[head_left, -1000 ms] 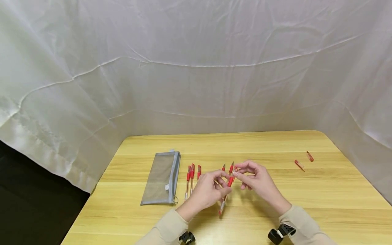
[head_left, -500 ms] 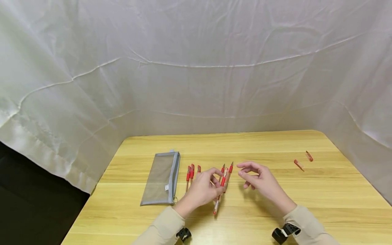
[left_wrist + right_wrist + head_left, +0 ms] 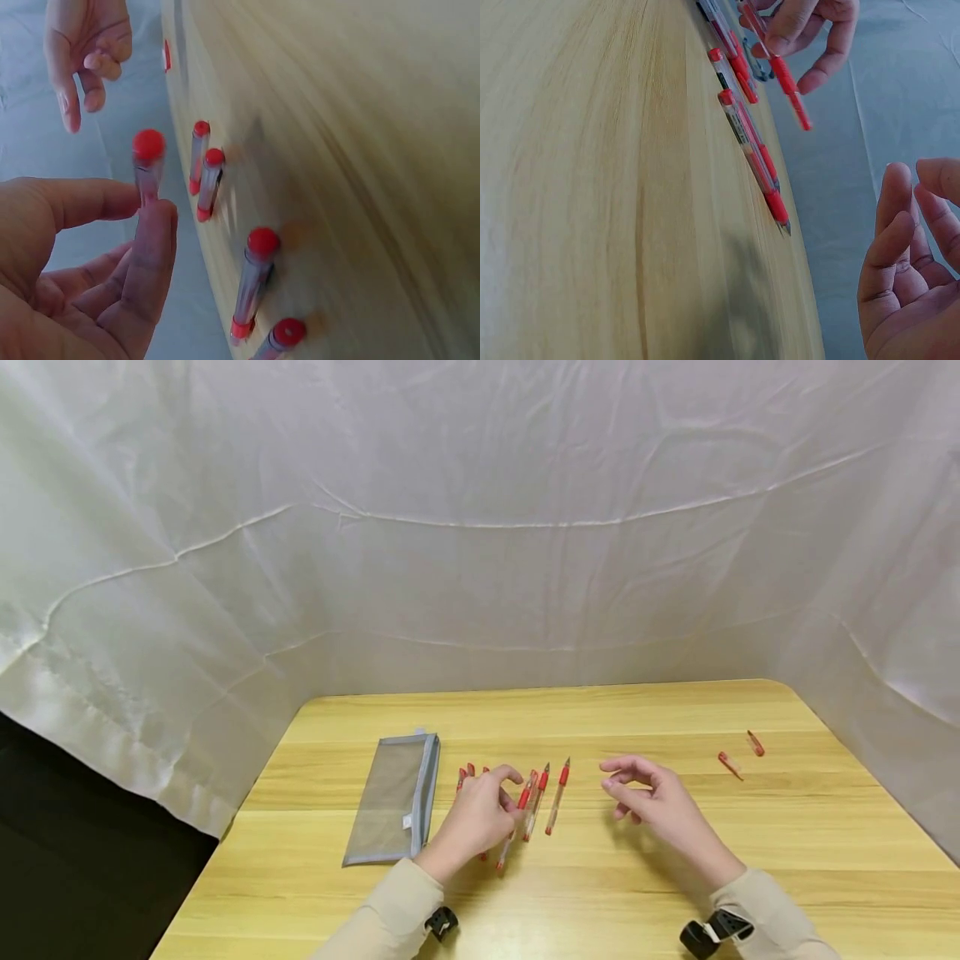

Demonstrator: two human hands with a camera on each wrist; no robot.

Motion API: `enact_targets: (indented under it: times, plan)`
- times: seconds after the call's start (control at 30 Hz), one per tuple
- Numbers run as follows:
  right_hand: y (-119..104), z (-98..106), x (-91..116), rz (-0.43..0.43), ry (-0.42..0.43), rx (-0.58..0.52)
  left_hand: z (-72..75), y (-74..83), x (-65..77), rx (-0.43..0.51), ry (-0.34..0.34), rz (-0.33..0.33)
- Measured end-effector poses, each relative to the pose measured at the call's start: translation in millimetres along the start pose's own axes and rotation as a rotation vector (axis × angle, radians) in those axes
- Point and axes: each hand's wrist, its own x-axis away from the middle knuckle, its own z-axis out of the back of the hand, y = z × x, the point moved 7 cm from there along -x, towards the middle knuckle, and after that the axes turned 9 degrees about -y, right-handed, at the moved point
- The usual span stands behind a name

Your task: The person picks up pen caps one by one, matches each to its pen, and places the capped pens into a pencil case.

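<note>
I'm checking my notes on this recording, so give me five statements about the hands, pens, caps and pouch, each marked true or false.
1. The left hand holds a red pen. True.
2. Two loose caps lie on the right side of the table. True.
3. The right hand grips a cap. False: it holds nothing.
4. Between the hands, two uncapped pens lie with their tips toward the table's far edge. True.
5. The grey pouch lies to the right of all the pens. False: it lies to their left.
</note>
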Motion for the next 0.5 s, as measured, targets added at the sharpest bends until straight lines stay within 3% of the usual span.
enact_targets:
  times: [0.5]
  plan:
    - [6,19,8,-0.007,0.037,0.008,-1.2,-9.4,-7.8,-0.024,-0.035,0.032]
